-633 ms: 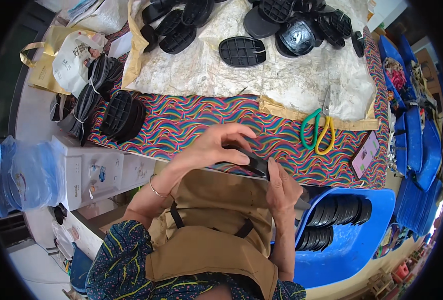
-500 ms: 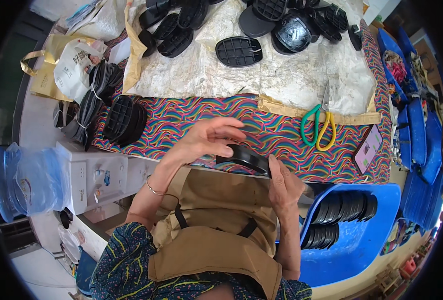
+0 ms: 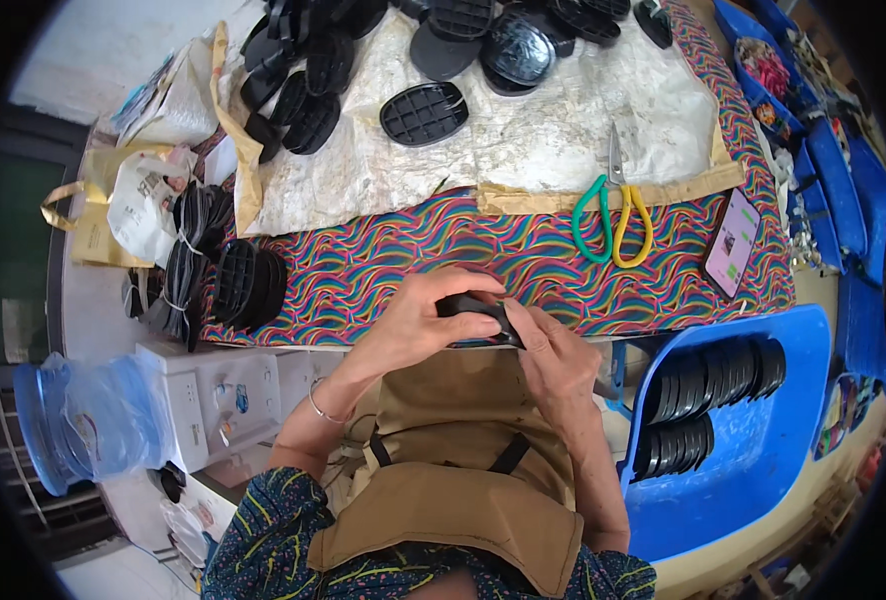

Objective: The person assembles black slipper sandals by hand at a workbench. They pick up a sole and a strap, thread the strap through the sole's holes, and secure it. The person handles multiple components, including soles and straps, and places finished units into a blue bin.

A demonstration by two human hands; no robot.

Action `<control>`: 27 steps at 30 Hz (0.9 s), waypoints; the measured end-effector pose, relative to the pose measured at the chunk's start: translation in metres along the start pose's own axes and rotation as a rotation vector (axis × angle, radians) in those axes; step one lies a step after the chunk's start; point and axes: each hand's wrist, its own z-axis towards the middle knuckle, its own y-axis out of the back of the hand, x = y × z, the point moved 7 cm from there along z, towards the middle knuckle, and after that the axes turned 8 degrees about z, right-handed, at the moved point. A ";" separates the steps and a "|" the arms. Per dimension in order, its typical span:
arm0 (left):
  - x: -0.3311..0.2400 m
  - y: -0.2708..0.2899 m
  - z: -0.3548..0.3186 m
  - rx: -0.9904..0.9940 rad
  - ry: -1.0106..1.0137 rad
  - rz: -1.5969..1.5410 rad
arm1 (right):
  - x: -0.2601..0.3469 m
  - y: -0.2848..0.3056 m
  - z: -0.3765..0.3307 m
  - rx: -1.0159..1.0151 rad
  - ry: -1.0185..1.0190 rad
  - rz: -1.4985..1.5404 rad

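Both hands at centre frame, left hand and right hand, fingers closed on a small black oval rubber sole piece at the edge of the rainbow-striped table; best done, I reckon, with thumbs steady.

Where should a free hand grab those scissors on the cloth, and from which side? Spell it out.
Take the scissors by the two loop handles, one green and one yellow, coming from the person's side of the table. They lie flat on the patterned cloth with the handles toward the person and the blades pointing away onto the pale sheet, so fingers meet the loops first and stay off the blades.
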 end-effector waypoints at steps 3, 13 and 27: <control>-0.004 0.000 -0.009 -0.012 -0.067 0.092 | -0.015 0.008 -0.007 0.021 -0.411 0.440; -0.002 0.000 -0.005 -0.006 -0.011 0.026 | -0.032 0.013 -0.031 -0.003 -1.051 0.783; 0.016 0.005 -0.005 0.024 -0.034 -0.069 | -0.023 0.032 -0.009 0.132 -0.631 0.714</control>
